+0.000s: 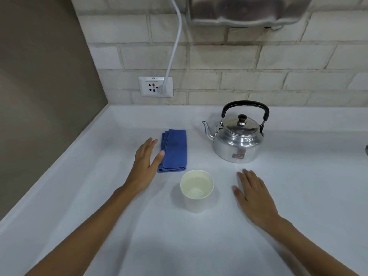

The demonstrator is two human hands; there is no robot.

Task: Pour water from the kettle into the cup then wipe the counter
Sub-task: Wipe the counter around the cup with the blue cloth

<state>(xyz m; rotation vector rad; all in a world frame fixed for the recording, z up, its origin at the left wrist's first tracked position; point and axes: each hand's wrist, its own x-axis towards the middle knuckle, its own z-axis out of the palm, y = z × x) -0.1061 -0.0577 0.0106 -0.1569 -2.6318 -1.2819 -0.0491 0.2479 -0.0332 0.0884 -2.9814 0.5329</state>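
A shiny metal kettle (pixel 237 140) with a black handle stands upright on the white counter (pixel 103 196), its spout pointing left. In front of it sits a white cup (pixel 196 190) with clear water in it. A folded blue cloth (pixel 175 150) lies to the cup's upper left. My left hand (pixel 146 162) hovers open just left of the cloth, its thumb tip at the cloth's edge. My right hand (pixel 253 193) is open and flat over the counter, right of the cup and in front of the kettle, holding nothing.
A brick-patterned wall runs behind the counter, with a white socket (pixel 155 86) and a white cable (pixel 175 46) plugged in. A brown side wall closes the left. A metal appliance (pixel 249 10) hangs above the kettle.
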